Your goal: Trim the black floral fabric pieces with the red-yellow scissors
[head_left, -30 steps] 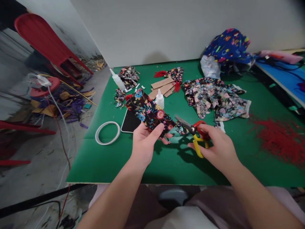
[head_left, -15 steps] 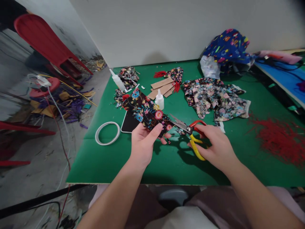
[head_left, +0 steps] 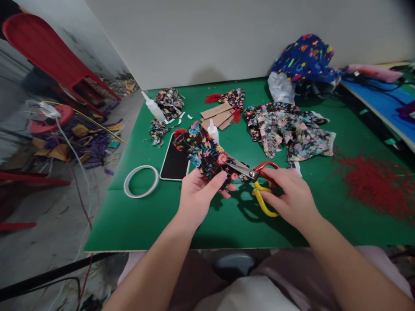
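A dark floral fabric piece [head_left: 205, 149] is pinched between the thumb and fingers of my left hand [head_left: 199, 190], raised above the table. Something red shows at its far left end. In my right hand [head_left: 290, 192] are scissors [head_left: 253, 174] with one red and one yellow handle. Their blades lie across the fabric's right edge, just beyond my left thumb. Behind the fabric stands a small white glue bottle [head_left: 213, 131], partly hidden. A black-screened phone [head_left: 175, 162] lies left of the fabric, next to a tape roll [head_left: 126, 183].
The green table [head_left: 129, 229] bears brown card strips [head_left: 216, 113], a second glue bottle [head_left: 154, 108], floral scraps [head_left: 169, 103], floral cloth [head_left: 282, 129] and loose red threads [head_left: 376, 183]. A blue patterned cloth bundle [head_left: 304, 60] sits at the back right. A red chair [head_left: 55, 60] is on the left.
The scissor blades have closed further over the fabric's right edge. The fabric has shifted slightly right, uncovering more of the phone. The whole view has moved a little.
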`<state>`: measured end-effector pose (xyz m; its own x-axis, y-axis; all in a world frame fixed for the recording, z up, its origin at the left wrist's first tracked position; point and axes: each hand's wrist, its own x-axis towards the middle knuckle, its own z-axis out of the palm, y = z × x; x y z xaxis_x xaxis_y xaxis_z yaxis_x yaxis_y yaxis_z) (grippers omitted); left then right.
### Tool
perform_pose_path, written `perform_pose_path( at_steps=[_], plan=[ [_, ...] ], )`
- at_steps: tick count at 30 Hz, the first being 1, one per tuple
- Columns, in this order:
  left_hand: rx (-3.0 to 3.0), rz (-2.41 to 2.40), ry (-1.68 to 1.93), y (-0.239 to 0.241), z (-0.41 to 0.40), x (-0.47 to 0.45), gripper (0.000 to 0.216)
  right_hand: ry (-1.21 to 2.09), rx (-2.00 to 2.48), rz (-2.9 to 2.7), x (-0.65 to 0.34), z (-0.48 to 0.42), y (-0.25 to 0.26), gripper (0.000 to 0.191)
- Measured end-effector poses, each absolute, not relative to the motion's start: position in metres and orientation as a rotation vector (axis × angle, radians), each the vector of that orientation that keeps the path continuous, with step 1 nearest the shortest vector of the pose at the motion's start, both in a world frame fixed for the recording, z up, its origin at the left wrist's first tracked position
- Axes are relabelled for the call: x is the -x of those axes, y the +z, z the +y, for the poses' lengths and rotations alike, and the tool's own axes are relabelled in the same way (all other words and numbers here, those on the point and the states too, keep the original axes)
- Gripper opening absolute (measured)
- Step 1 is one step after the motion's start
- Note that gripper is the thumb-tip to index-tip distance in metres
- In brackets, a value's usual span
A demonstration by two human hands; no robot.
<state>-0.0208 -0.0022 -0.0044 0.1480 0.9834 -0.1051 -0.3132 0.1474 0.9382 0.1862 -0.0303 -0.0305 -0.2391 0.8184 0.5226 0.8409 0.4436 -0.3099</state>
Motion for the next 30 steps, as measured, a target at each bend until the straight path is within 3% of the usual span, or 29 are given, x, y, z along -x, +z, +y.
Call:
perform_pose_path(
  at_steps=[8,30],
  plan=[
    [-0.906,0.894,1.13,-0.0025,-0.003,0.0197,0.006,-0.096,1.398,-2.079,-0.1864,-0.0314,-0.0272,0.024],
    [-0.962,0.98,1.094,-0.0064,-0.0023,0.0189,0.019,-0.143,1.406,-2.035,-0.1861,-0.0305,-0.0287,0.024]
  ],
)
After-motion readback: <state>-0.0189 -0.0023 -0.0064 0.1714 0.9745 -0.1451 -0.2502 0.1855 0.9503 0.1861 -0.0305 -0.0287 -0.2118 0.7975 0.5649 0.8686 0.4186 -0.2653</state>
